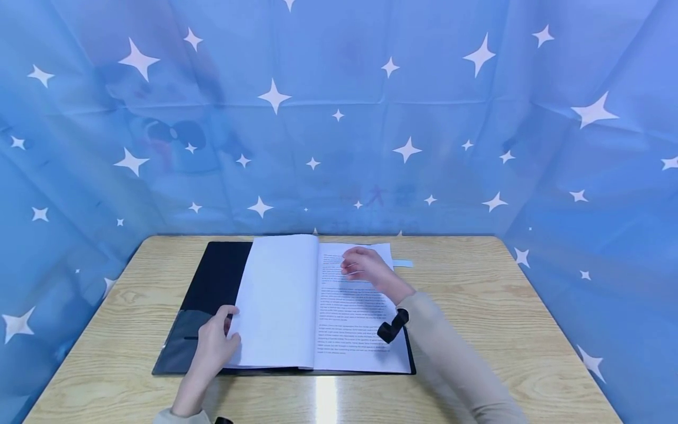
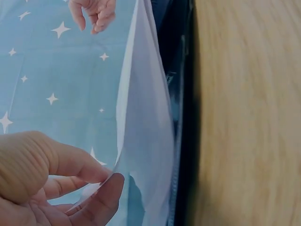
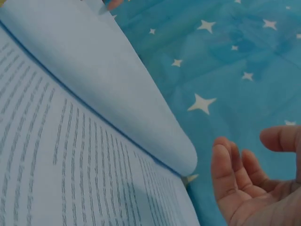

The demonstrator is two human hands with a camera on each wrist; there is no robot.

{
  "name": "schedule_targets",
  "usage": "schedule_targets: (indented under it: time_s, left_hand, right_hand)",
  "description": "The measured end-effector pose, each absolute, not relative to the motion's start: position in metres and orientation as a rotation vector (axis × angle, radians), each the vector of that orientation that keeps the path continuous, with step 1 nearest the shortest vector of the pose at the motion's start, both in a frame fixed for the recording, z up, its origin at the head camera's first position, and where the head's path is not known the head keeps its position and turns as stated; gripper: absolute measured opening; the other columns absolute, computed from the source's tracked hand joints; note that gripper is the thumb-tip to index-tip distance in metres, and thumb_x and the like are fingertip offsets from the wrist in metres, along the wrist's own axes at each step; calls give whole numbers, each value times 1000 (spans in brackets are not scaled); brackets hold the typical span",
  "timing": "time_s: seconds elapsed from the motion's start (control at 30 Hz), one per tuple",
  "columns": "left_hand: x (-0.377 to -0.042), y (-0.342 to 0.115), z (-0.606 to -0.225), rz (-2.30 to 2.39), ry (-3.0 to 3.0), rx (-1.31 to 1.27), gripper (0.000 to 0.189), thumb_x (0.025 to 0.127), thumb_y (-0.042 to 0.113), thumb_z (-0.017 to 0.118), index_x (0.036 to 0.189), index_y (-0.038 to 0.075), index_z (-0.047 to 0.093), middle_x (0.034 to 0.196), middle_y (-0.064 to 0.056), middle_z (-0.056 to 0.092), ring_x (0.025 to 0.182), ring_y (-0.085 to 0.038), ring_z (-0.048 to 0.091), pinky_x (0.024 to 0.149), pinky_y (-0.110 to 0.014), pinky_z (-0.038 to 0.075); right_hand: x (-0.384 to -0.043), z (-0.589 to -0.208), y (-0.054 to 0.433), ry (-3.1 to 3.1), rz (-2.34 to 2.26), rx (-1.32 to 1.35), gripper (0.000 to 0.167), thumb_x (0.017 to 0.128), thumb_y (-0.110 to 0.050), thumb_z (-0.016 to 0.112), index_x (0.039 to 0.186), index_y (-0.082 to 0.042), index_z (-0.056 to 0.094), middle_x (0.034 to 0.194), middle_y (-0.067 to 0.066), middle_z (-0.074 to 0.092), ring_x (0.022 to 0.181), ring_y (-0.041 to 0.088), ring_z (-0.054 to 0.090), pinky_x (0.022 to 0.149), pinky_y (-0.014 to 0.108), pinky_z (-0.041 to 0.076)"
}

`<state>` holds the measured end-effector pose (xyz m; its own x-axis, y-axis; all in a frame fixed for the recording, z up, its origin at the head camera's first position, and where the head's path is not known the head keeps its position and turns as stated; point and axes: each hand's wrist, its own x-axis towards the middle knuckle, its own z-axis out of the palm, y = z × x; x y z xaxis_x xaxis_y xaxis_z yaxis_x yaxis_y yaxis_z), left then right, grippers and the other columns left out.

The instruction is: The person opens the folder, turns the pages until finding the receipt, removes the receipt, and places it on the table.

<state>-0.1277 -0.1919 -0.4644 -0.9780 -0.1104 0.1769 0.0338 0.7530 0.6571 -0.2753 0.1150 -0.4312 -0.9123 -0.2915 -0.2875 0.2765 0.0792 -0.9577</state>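
A black folder (image 1: 225, 274) lies spread on the table, with a stack of paper sheets in it. On its left side is a blank white page (image 1: 278, 300); the right side shows a page of printed text (image 1: 352, 321). My left hand (image 1: 213, 338) is at the left edge of the blank page. In the left wrist view, its thumb and fingers pinch the edge of a white sheet (image 2: 146, 117). Over the upper part of the printed page hovers my right hand (image 1: 369, 272), its fingers loosely bent and holding nothing. The right wrist view shows that hand (image 3: 258, 183) apart from the paper.
A light blue tab (image 1: 404, 263) sticks out past the right side of the folder. Beneath everything is a wood-grain table (image 1: 477, 294). A blue curtain (image 1: 339, 147) with white stars hangs behind and at both sides.
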Motion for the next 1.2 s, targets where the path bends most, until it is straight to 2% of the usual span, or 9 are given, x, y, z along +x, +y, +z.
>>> schedule_targets:
  time_s: [0.17, 0.3, 0.47, 0.63, 0.77, 1.03, 1.2]
  left_hand:
    - [-129, -193, -469, -1034, -2792, 80, 25, 68, -12, 57, 92, -5, 62, 77, -12, 56, 69, -22, 47, 60, -33, 40]
    - [-130, -195, -472, -1025, -2828, 99, 18, 69, -11, 57, 85, -6, 64, 82, -16, 61, 73, -25, 51, 63, -36, 42]
    - [-133, -196, -477, -1061, -2880, 149, 18, 71, -10, 57, 86, -8, 65, 85, -19, 63, 75, -27, 53, 62, -37, 45]
    - [-137, -196, -479, -1103, -2927, 205, 18, 72, -9, 58, 89, -9, 65, 82, -16, 61, 72, -25, 50, 57, -33, 42]
    - [-138, -197, -480, -1101, -2945, 219, 17, 71, -8, 59, 87, -9, 66, 79, -15, 60, 72, -26, 50, 57, -33, 42]
    - [-139, -199, -479, -1016, -3002, 272, 16, 71, -1, 63, 87, -3, 68, 88, -18, 63, 75, -27, 54, 59, -40, 45]
    - [-140, -199, -480, -979, -3004, 257, 14, 71, 0, 65, 85, -2, 68, 93, -21, 60, 77, -29, 55, 62, -43, 46]
  right_hand:
    - [-280, -433, 125, 1962, -1875, -18, 36, 93, -13, 51, 119, 11, 45, 88, 8, 59, 75, 14, 61, 70, 27, 53]
    - [-284, -435, 133, 1999, -1851, -18, 36, 95, -15, 49, 120, 11, 44, 89, 8, 58, 75, 14, 61, 73, 28, 53]
    - [-290, -436, 143, 2046, -1834, 40, 38, 96, -15, 48, 124, 9, 42, 92, 9, 58, 77, 14, 61, 76, 30, 53]
    - [-303, -443, 153, 2079, -1842, 148, 41, 95, -14, 50, 129, 8, 43, 94, 10, 59, 77, 15, 62, 71, 26, 53]
    - [-310, -447, 163, 2186, -1817, 180, 39, 94, -14, 49, 126, 8, 45, 99, 13, 60, 78, 14, 61, 72, 26, 52]
    - [-328, -456, 178, 2320, -1823, 341, 33, 92, -15, 50, 119, 2, 51, 106, 13, 57, 91, 20, 57, 81, 30, 48]
    - [-333, -458, 184, 2331, -1828, 384, 39, 93, -20, 48, 126, 1, 48, 120, 17, 52, 108, 29, 50, 92, 39, 43]
